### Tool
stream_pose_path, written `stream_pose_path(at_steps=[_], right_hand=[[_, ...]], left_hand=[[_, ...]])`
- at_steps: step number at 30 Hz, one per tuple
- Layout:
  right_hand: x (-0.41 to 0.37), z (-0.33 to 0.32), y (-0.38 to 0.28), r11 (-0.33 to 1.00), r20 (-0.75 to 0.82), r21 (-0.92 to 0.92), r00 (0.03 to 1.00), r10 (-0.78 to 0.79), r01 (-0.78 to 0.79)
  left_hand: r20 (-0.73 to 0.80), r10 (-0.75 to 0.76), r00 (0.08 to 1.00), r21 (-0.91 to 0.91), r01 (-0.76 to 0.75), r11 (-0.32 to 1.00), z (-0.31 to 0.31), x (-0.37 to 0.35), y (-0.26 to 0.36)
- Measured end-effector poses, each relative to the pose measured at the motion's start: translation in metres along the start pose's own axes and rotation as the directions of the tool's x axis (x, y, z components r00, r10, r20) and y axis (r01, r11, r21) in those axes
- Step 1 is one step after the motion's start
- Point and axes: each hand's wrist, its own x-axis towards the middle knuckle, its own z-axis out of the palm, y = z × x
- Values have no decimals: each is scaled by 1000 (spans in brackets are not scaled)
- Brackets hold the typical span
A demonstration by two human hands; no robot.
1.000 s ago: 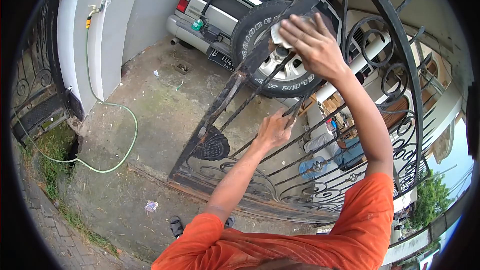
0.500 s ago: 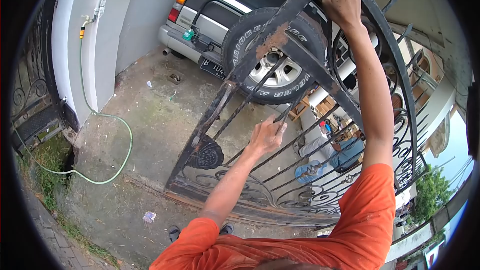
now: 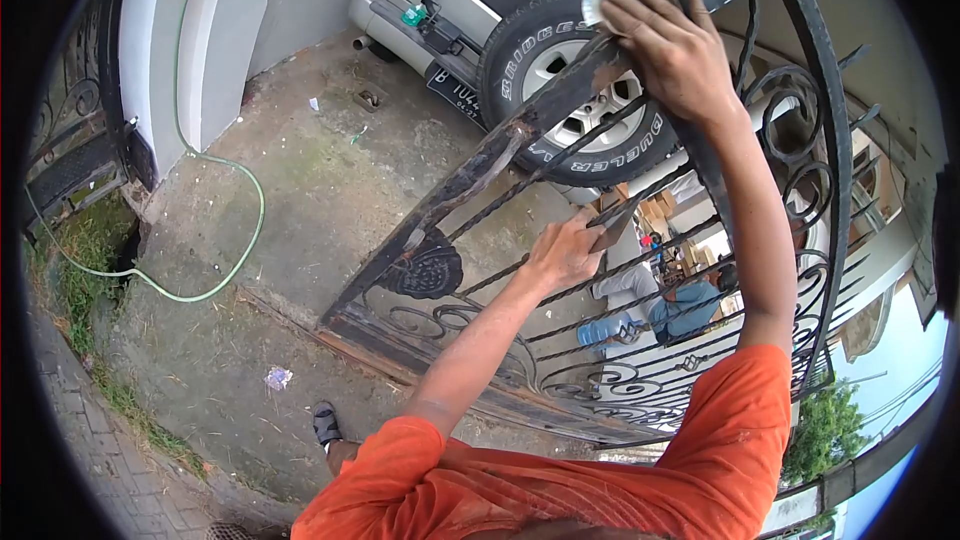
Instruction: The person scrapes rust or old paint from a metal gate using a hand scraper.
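A black wrought-iron gate [image 3: 440,205] with twisted bars stands tilted across my view, its frame paint worn and rusty in places. My right hand [image 3: 685,60] lies over the upper frame bar with its fingers stretched along it. Under the fingertips shows the edge of a pale pad [image 3: 592,10], its kind hidden by the hand. Lower down, my left hand [image 3: 568,255] is closed on a flat dark scraper-like blade [image 3: 615,225] among the twisted bars; its handle is hidden in the fist.
Behind the gate is a parked car [image 3: 400,25] with a rear spare tyre [image 3: 570,90]. A person [image 3: 685,305] sits beyond the bars near a blue water bottle [image 3: 605,330]. A green hose [image 3: 262,205] loops over the concrete at left, and a grassy gutter [image 3: 95,320] runs alongside.
My right hand has come down along the upper bar, and a pale pad now shows under it. My left hand has shifted slightly right with the blade. My view and feet have moved.
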Motion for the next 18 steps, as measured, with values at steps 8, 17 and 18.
stream_pose_path(at_steps=[8, 17, 18], right_hand=[[-28, 1, -18, 998, 110, -52, 994, -18, 24], [-26, 4, -39, 984, 78, -83, 983, 166, -159], [-27, 9, -57, 994, 148, -95, 987, 68, -54]], left_hand=[[11, 20, 1000, -6, -20, 1000, -1, -1, 2], [24, -54, 998, 33, 53, 998, -4, -4, 13], [21, -58, 998, 31, 57, 998, -3, -5, 12]])
